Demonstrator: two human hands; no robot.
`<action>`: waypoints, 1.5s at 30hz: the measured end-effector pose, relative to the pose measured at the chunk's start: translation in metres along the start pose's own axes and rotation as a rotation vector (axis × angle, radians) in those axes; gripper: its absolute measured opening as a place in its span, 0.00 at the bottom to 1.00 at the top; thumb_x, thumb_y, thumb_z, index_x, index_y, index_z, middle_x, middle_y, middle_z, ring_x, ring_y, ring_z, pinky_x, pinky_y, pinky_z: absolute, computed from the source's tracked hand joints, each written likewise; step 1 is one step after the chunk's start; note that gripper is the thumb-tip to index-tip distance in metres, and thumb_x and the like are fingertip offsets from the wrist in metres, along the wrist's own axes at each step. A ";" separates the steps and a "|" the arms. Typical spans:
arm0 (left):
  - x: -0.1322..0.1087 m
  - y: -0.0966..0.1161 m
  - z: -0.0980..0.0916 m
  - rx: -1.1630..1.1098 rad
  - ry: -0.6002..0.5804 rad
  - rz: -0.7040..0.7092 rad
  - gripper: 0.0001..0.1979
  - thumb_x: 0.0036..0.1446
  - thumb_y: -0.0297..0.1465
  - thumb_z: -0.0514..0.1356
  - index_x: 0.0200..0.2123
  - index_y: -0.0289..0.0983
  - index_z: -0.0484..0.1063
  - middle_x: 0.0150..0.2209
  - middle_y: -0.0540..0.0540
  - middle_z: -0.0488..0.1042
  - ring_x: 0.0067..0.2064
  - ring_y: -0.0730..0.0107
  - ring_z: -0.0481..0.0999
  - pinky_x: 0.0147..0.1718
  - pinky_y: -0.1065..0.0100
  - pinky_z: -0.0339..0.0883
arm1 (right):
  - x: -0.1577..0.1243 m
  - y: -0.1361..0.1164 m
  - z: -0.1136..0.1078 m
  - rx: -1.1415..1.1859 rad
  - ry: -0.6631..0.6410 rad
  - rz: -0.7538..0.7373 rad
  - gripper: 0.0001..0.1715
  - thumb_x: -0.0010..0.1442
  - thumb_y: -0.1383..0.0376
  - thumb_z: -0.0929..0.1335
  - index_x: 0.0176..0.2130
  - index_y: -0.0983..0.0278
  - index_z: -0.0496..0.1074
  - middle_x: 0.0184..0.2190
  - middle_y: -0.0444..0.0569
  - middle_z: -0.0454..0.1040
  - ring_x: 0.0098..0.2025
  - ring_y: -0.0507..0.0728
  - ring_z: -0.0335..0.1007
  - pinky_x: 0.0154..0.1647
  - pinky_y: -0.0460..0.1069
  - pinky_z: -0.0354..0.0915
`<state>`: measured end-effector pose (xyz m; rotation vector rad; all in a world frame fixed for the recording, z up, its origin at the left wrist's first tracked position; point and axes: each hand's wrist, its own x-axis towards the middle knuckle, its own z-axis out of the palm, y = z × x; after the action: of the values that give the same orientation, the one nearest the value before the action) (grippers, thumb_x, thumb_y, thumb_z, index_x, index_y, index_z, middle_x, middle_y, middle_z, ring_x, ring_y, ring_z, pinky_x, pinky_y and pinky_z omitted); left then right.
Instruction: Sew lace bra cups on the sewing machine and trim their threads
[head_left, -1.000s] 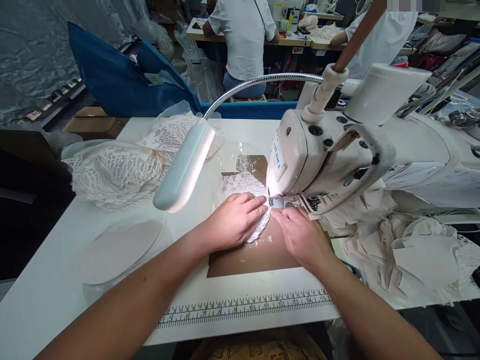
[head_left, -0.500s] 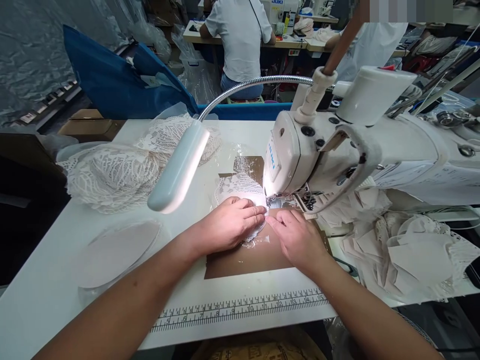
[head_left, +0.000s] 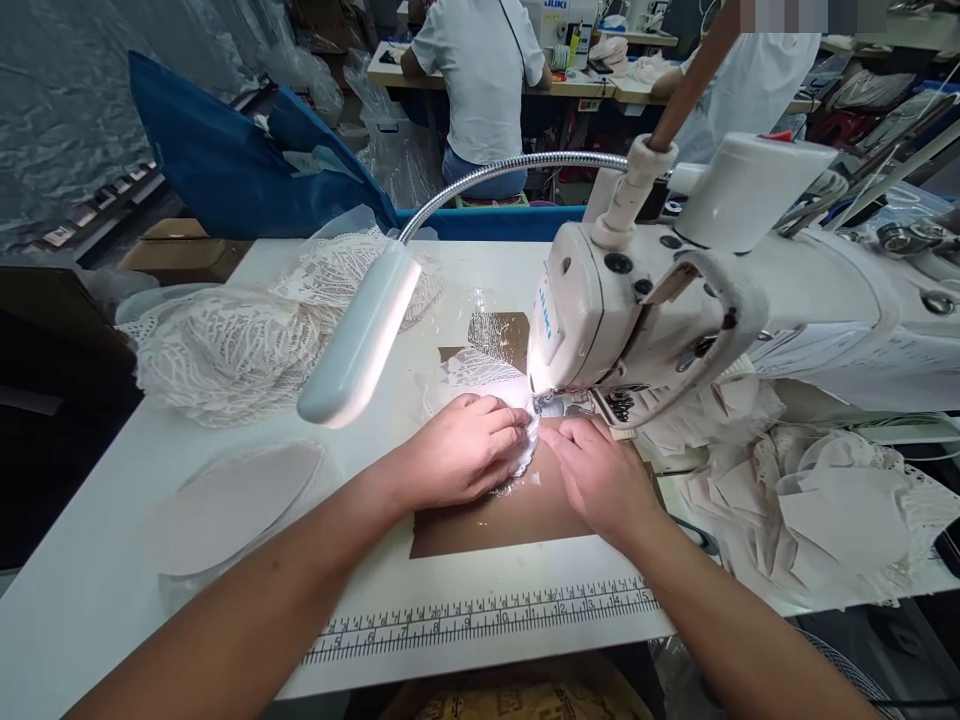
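Note:
A white lace piece (head_left: 469, 372) lies on the brown patch (head_left: 517, 515) of the table, under the needle of a white sewing machine (head_left: 675, 300). My left hand (head_left: 461, 450) lies on the lace with its fingers bent and pressed down, fingertips just left of the presser foot (head_left: 551, 405). Just right of it, my right hand (head_left: 600, 475) rests flat on the table, its fingertips meeting the edge of the lace at the foot. Most of the lace under my left hand is hidden.
A gooseneck lamp (head_left: 360, 340) hangs over the table's left half. A heap of white lace (head_left: 232, 345) and a flat pale pad (head_left: 229, 505) lie left. Sewn pieces (head_left: 817, 490) pile up at right. A ruler strip (head_left: 487, 615) runs along the front edge. Two people sit behind.
The lace has fed away under the presser foot, so less of it shows near my hands. My left fingers have curled and both hands stay by the needle.

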<state>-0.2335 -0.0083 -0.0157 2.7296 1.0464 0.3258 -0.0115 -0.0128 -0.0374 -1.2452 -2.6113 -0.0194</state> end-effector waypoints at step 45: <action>0.009 0.020 0.011 0.097 -0.010 -0.365 0.13 0.62 0.29 0.52 0.24 0.35 0.65 0.22 0.49 0.66 0.25 0.70 0.64 0.25 0.69 0.56 | -0.012 -0.008 -0.002 0.188 0.001 -0.194 0.14 0.58 0.73 0.63 0.41 0.64 0.74 0.29 0.46 0.69 0.31 0.56 0.55 0.33 0.50 0.48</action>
<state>-0.2107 -0.0181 -0.0200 2.5436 1.5602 0.2052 -0.0103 -0.0274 -0.0377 -0.9269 -2.6511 0.1860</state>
